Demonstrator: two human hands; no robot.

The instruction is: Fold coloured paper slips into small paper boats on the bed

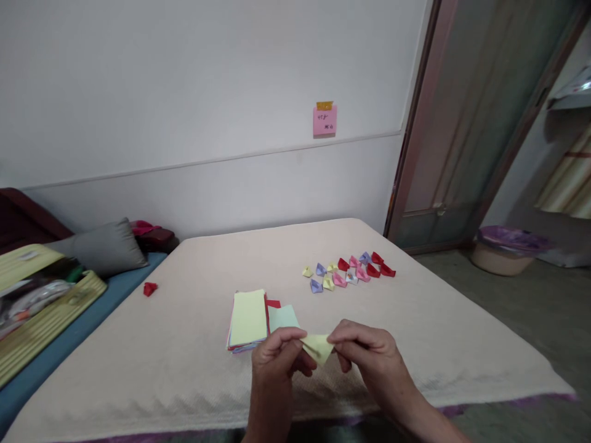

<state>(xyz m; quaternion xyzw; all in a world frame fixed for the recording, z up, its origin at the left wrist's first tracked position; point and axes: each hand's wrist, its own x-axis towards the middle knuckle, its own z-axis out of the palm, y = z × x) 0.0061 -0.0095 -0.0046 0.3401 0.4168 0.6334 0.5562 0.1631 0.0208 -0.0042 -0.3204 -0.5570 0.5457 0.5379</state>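
Observation:
Between my two hands, near the front of the table, is a small folded piece of yellow paper (pixel 318 348), its lower end coming to a point. My left hand (pixel 279 357) pinches its left corner between thumb and fingers. The right corner is pinched by my right hand (pixel 364 346). Just beyond my left hand lies a stack of coloured paper (pixel 249 317) with a yellow sheet on top. A pale green sheet (pixel 283 316) sticks out beside the stack, partly hidden by my left hand.
Several small folded paper boats (pixel 340 280) in red, pink, purple and yellow stand in rows at the back right of the cloth-covered table (pixel 194 369). A red folded paper piece (pixel 149 288) lies far left. A pink note (pixel 325 121) is taped to the wall.

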